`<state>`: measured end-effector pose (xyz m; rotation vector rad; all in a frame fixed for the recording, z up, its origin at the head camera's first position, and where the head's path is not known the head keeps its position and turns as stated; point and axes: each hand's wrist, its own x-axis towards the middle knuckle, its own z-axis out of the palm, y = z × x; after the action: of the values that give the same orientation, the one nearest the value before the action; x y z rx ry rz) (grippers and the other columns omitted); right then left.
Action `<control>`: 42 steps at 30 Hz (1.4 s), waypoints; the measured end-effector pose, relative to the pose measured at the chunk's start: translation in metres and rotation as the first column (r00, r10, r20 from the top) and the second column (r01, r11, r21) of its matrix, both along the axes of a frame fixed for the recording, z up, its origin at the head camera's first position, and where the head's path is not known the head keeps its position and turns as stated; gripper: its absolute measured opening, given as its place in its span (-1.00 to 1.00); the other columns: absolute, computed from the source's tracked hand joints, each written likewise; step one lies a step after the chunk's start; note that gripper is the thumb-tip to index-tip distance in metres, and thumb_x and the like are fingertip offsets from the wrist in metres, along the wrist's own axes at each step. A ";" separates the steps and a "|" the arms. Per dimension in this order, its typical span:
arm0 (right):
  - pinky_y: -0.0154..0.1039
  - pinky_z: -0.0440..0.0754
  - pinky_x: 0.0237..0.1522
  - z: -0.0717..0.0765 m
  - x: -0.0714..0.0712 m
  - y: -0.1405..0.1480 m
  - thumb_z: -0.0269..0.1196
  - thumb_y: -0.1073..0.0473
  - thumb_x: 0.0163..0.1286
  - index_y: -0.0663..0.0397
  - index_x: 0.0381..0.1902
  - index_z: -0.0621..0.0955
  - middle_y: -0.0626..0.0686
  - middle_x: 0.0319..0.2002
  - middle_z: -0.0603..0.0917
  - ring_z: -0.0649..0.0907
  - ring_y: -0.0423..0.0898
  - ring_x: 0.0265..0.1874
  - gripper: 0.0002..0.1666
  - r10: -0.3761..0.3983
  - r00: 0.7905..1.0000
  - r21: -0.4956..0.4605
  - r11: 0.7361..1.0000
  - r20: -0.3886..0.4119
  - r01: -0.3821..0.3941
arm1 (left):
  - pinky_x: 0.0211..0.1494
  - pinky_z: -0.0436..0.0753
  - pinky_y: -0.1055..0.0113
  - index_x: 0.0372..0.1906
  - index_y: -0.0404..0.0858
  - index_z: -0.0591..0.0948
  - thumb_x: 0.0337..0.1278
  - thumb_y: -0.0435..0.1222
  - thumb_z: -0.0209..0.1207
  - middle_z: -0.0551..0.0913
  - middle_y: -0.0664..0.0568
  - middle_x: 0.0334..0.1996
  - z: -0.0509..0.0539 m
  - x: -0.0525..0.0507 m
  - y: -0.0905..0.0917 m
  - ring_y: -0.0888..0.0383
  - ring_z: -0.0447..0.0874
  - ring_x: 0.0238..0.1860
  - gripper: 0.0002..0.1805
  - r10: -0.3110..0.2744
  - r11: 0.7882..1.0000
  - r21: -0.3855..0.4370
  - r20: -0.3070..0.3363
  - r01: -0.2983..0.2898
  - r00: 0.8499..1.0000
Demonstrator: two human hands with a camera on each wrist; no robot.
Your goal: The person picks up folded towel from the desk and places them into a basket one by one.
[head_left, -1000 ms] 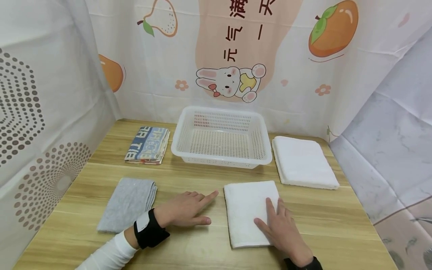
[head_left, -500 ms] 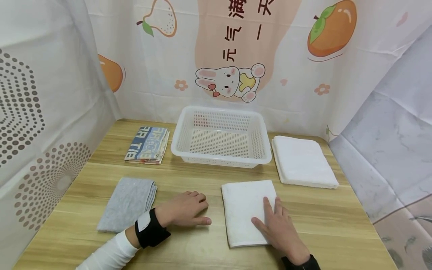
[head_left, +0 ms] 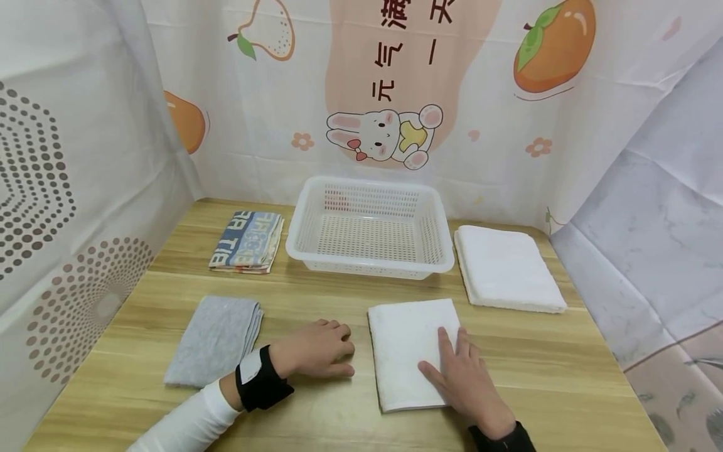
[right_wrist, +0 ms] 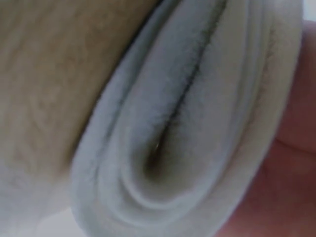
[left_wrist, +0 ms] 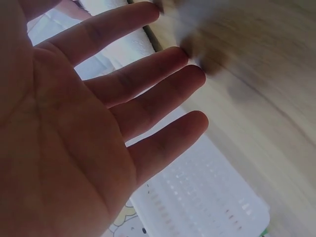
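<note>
We counted two white towels, one gray cloth, one blue cloth, one white basket and two hands.

Shows a basket at the back of the table — white, upright, perforated in walls and base. Has a patterned cloth just left of it, folded, and a far-right towel just beside its other end, white and folded. Includes a grey cloth nearer the front left, also folded. Backs onto a curtain — printed with fruit, flowers, dark characters and a sideways rabbit.
</note>
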<state>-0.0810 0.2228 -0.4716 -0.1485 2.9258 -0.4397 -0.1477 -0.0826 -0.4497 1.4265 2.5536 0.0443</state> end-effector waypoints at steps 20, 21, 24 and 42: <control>0.51 0.33 0.09 0.002 -0.005 -0.007 0.14 -0.29 0.44 0.35 0.49 0.19 0.65 0.40 0.05 0.27 0.60 0.28 -0.01 -0.019 0.999 0.023 1.000 0.029 0.019 | -0.23 0.51 0.29 -0.23 -0.09 0.57 0.36 0.03 0.15 0.47 0.08 -0.31 -0.003 0.001 0.013 0.17 0.45 -0.30 -0.73 0.078 0.996 0.049 -0.043 -0.076 0.996; 0.51 0.33 0.09 0.002 -0.005 -0.007 0.14 -0.29 0.44 0.35 0.49 0.19 0.65 0.40 0.05 0.27 0.60 0.28 -0.01 -0.021 0.999 0.024 1.000 0.032 0.020 | -0.25 0.50 0.29 -0.24 -0.09 0.57 0.36 0.02 0.15 0.48 0.07 -0.31 -0.004 0.001 0.014 0.17 0.44 -0.31 -0.74 0.084 0.995 0.055 -0.042 -0.082 0.996; 0.50 0.32 0.10 0.003 -0.005 -0.009 0.15 -0.28 0.43 0.36 0.49 0.19 0.66 0.39 0.04 0.26 0.61 0.27 0.00 -0.023 0.999 0.023 0.999 0.038 0.022 | -0.26 0.49 0.32 -0.25 -0.09 0.56 0.37 0.01 0.14 0.48 0.07 -0.31 -0.006 0.000 0.015 0.18 0.42 -0.33 -0.74 0.097 0.993 0.066 -0.042 -0.094 0.994; 0.44 0.43 0.05 0.002 -0.003 -0.015 0.16 -0.23 0.44 0.42 0.44 0.24 0.69 0.34 0.13 0.35 0.59 0.21 -0.05 0.009 0.999 0.024 1.000 -0.045 -0.008 | -0.29 0.53 0.32 -0.01 -0.27 0.59 0.41 0.01 0.09 0.54 -0.04 -0.22 -0.013 0.008 0.032 0.18 0.47 -0.33 -0.59 0.217 0.968 0.100 0.130 -0.230 0.968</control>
<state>-0.0836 0.2077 -0.4694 -0.1690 2.9720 -0.4054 -0.1402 -0.0508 -0.4625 1.1263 2.6365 0.3068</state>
